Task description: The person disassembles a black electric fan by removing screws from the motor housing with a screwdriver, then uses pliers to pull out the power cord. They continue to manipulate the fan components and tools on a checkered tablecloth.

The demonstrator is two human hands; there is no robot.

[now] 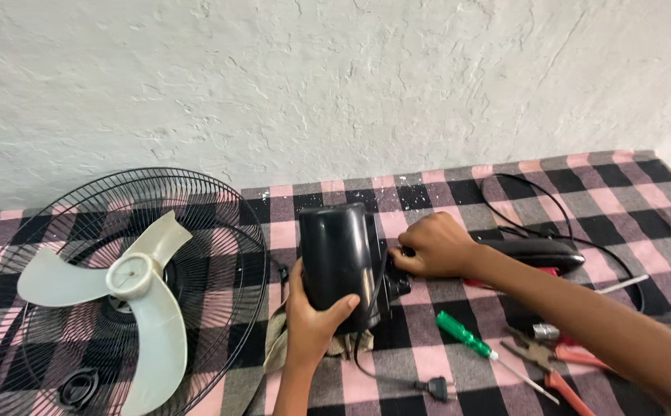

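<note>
The left hand (312, 316) is wrapped around a black motor case (341, 258), holding it up on end near the middle of the checked cloth (605, 196). The right hand (434, 245) is closed at the right side of the case, pinching something small and dark there; what it is, I cannot tell. The case is tall and stands on a thin base, so it could tip over if the left hand lets go a little while the right hand pushes or twists. A black cord (366, 362) runs down from the case to a plug (437, 387) lying on the cloth near the front edge. If the case gets pulled, the cord could drag the plug along or catch on the green screwdriver (466, 337). The red pliers (555, 366) lie right under the right arm, so the arm could bump them. A small part could slip from the fingers and be hard to find on the busy checked cloth. The white blade (131, 289) lies on the wire guard (220, 231) just beside the case, so a falling case could hit them.
</note>
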